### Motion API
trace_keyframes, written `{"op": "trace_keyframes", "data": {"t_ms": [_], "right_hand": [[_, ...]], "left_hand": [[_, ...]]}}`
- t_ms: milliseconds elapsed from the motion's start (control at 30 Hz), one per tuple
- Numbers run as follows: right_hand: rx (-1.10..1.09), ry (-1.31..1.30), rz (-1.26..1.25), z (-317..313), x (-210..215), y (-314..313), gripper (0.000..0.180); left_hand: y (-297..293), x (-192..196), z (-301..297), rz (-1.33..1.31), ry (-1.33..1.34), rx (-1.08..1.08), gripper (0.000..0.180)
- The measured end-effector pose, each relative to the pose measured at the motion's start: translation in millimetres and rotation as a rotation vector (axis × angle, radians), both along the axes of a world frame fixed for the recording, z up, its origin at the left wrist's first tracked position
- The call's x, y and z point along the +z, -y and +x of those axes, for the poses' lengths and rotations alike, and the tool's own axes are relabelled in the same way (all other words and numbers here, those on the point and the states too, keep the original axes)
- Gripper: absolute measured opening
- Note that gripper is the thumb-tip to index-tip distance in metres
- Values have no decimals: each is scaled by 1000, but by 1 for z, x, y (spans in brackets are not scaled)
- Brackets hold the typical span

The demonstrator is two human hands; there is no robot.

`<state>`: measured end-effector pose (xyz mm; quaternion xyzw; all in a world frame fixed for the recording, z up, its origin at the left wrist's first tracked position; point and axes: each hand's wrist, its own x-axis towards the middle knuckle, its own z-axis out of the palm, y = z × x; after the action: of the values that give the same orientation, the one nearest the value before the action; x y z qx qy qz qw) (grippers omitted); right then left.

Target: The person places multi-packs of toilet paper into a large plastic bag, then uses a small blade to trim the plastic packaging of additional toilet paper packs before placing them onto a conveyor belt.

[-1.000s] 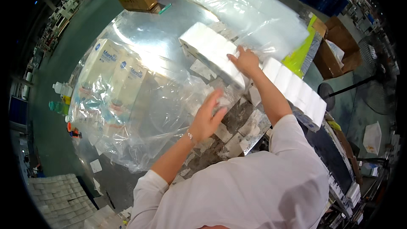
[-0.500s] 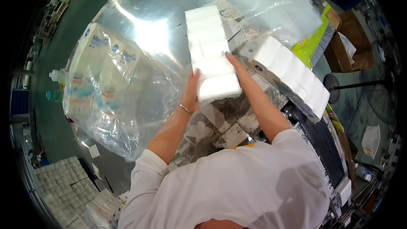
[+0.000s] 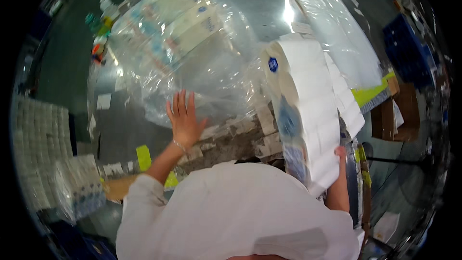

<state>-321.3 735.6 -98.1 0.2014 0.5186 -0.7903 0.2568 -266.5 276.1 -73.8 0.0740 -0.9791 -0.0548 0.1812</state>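
Observation:
My left hand [image 3: 186, 124] is open, fingers spread, at the near edge of a large clear plastic bag [image 3: 207, 79]. Inside the bag lie packs of paper rolls [image 3: 192, 29] with beige printed sides. To the right stretches a long white pack of paper rolls [image 3: 313, 101], its beige and blue printed side turned left. My right hand [image 3: 340, 153] grips that pack by its right side near the close end; most of its fingers are hidden. Behind it, another white pack [image 3: 347, 98] is partly covered.
Flat plastic bags [image 3: 332, 29] are piled at the far right of the metal table [image 3: 262, 12]. A cardboard box [image 3: 399, 115], a blue crate [image 3: 408, 50] and a stand fan [image 3: 414, 163] stand at the right. Stacked roll packs [image 3: 41, 149] are on the left; bottles [image 3: 103, 17] stand at the far left.
The white pack that both hands held is no longer between them. My left hand has moved left and opened; my right hand has moved right to a long pack. The view has shifted.

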Motion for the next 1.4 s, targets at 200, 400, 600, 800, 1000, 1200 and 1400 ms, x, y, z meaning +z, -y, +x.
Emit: {"op": "trace_keyframes", "data": {"t_ms": [200,400,600,800,1000,1200,1400], "right_hand": [[265,184,-70,33,34,5,48],[459,223,-64,32,41,79,57],[682,119,-148,6,44,170,66],[635,-79,-234,-41,43,232,57],[429,-501,-236,-87,75,359,38],[10,-737,536,-191,45,525,86],[554,-1133,418,-172,75,589,78]], "left_hand": [[64,-67,-11,-26,106,86,65],[89,-70,-38,529,28,203,24],[47,93,-17,579,-186,-126,19],[71,106,15,-110,-600,-47,31],[83,106,13,328,-600,-78,23],[59,146,-14,436,-651,-238,30],[79,133,-6,515,-688,-241,26]]}}
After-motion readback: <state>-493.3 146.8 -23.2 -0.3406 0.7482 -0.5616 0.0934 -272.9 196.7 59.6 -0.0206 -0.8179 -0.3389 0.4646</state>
